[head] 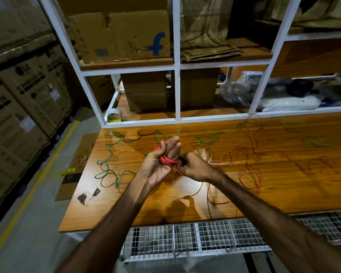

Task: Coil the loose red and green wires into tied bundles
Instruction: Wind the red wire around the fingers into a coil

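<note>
- While held above the table [114, 209], the red wire coil [165, 159] is wrapped around the left hand [158, 164], fingers nearly straight.
- The red wire's loose end is pinched by the right hand [195, 167].
- The green wire [106, 166] is spread loosely across the far left of the table.

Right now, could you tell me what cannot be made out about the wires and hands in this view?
- Red coil: turn count hidden by the left hand it wraps.
- Right hand: its fingertips face away, so the pinch on the red wire is unclear.
- Green wire: far-right end too faint to trace.
</note>
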